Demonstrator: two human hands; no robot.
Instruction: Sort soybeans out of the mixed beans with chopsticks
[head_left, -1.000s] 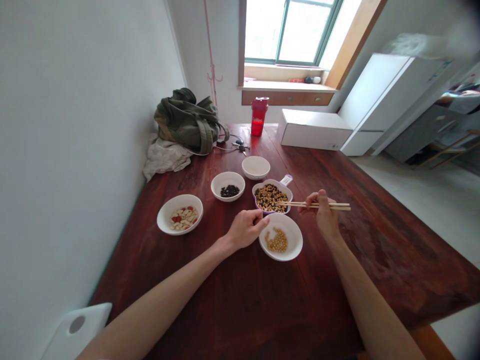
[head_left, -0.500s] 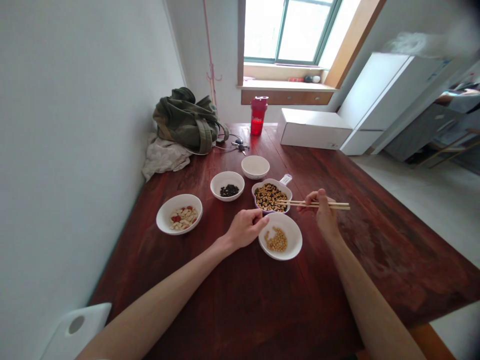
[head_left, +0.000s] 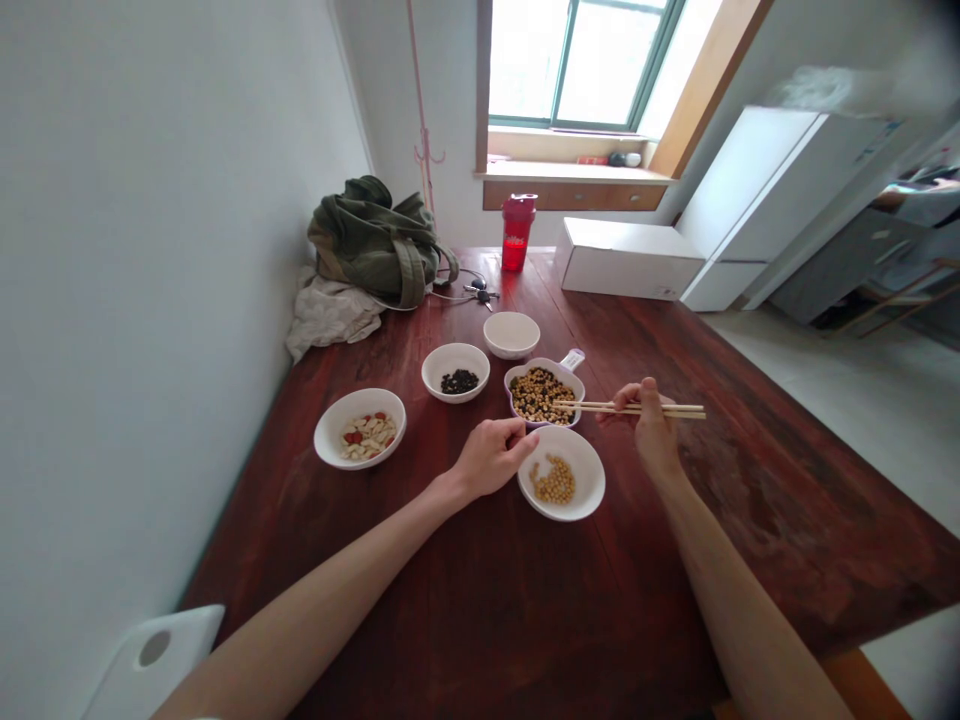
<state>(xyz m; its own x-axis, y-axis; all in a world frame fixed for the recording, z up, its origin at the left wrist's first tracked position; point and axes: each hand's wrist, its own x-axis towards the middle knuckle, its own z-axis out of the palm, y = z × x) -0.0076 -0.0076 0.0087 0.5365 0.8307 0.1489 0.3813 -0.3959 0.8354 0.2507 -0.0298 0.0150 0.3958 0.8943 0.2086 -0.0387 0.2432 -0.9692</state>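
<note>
In my right hand (head_left: 646, 425) is a pair of wooden chopsticks (head_left: 671, 410), held level, their tips among the mixed beans (head_left: 537, 393) in a purple-rimmed dish (head_left: 576, 380) with a short handle. My left hand (head_left: 491, 455) is closed at the left edge of a white bowl (head_left: 589, 500), its thumb over the rim and its curled fingers close to the dish. Yellow soybeans (head_left: 556, 482) lie in that bowl. Whether the chopstick tips pinch a bean is too small to tell.
Further left stand a bowl of black beans (head_left: 459, 382) and a bowl of pale and red pieces (head_left: 367, 437). Behind them are an empty bowl (head_left: 511, 334), keys (head_left: 481, 292), a red shaker bottle (head_left: 516, 235), a white box (head_left: 630, 260) and a green bag (head_left: 375, 240).
My right hand and the chopsticks have shifted very slightly to the right, the tips still in the dish. My left hand stays at the bowl.
</note>
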